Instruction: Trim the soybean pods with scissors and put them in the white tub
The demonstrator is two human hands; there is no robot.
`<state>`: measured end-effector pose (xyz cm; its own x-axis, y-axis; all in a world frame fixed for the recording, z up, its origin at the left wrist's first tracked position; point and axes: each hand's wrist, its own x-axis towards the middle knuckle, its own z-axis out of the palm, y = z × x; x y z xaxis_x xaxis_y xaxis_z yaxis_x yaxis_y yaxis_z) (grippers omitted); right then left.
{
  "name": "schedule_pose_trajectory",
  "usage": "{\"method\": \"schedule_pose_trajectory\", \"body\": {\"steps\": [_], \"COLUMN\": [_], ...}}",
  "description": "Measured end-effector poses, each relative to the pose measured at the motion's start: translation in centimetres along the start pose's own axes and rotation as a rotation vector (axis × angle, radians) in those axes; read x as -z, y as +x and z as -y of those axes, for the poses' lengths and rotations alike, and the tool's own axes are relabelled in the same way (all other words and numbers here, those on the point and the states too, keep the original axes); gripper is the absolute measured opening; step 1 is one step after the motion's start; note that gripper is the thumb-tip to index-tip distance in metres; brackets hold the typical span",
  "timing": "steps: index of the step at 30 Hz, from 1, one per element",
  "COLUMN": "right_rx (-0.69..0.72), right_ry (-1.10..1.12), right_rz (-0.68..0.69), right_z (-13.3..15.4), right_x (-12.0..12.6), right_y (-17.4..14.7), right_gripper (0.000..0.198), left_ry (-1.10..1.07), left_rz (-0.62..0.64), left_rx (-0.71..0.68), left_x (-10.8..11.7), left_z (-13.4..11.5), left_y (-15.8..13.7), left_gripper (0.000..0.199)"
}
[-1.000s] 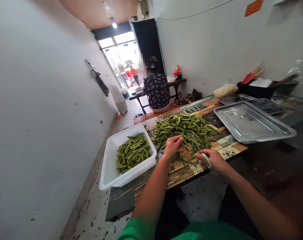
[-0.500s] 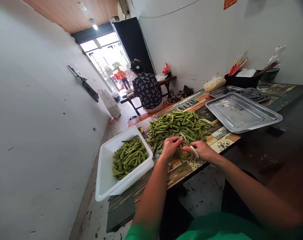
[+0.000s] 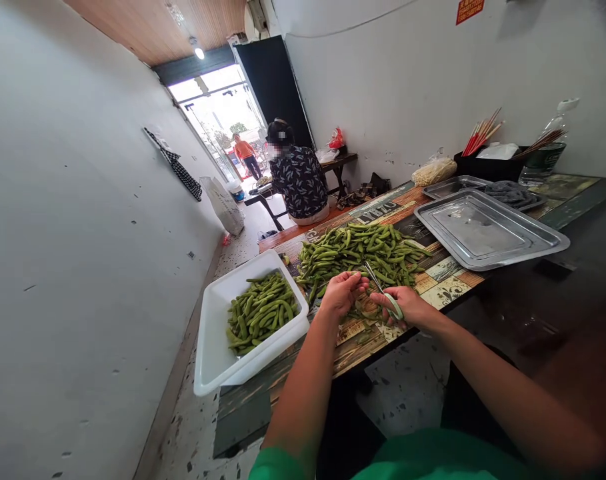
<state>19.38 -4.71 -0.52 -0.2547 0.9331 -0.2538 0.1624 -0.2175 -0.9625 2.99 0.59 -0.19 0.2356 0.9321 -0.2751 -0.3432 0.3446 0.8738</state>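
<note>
My left hand [image 3: 343,292] is closed in a pinch beside the front of a heap of green edamame pods [image 3: 353,250]; what lies in its fingers is too small and covered to make out. Just to its right, my right hand [image 3: 405,307] grips scissors [image 3: 395,308] with pale green handles. Their blades point up and left, close to my left fingertips and over the heap's near edge. Left of my hands, a white plastic tub [image 3: 215,340] holds many more pods [image 3: 263,310]. Small green trimmings [image 3: 365,333] lie on the table beneath my hands.
A metal tray [image 3: 493,230] lies on the patterned table [image 3: 445,290] at right, with a second tray [image 3: 453,187] behind it. Near the wall stand a black box [image 3: 487,167] of sticks and a plastic bottle [image 3: 547,147]. Another person [image 3: 300,180] sits farther back.
The green pod tip that showed at my left fingertips beside the blades is out of sight now. My left fingers have drawn slightly away from the blades. The view has shifted a little.
</note>
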Motion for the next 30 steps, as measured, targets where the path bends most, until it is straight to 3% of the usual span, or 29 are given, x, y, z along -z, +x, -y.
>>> {"method": "schedule_pose_trajectory", "body": {"steps": [10,16,21,23,26,28,30], "right_rx": [0.044,0.055,0.008,0.006,0.005,0.014,0.026], "right_ry": [-0.021,0.031,0.174,0.229,0.245,0.219,0.187], "right_rz": [-0.053,-0.135,-0.11,-0.133,-0.143,-0.099,-0.059], "right_z": [-0.3,-1.2,-1.9,-2.0,-2.3,-2.6,-2.9], "right_x": [-0.6,-0.3,1.0,1.4,1.6,1.6,1.7], "right_y": [0.6,0.8,0.3,0.1,-0.2,-0.3,-0.3], "right_gripper": [0.044,0.044,0.043,0.045,0.045,0.044,0.042], "left_ry": [0.016,0.004,-0.045,0.118,0.733,1.217,1.572], "left_rz": [0.068,-0.057,-0.117,-0.154,-0.264,-0.235,-0.142], "left_rx": [-0.027,-0.08,-0.114,-0.114,-0.298,-0.463,-0.536], "left_x": [-0.2,-0.1,0.4,0.5,0.5,0.5,0.4], "left_z": [0.3,0.1,0.0,0.1,0.6,1.0,1.4], "left_y": [-0.1,0.1,0.6,0.7,0.9,1.1,1.3], "left_gripper": [0.021,0.02,0.008,0.019,0.029,0.031,0.028]}}
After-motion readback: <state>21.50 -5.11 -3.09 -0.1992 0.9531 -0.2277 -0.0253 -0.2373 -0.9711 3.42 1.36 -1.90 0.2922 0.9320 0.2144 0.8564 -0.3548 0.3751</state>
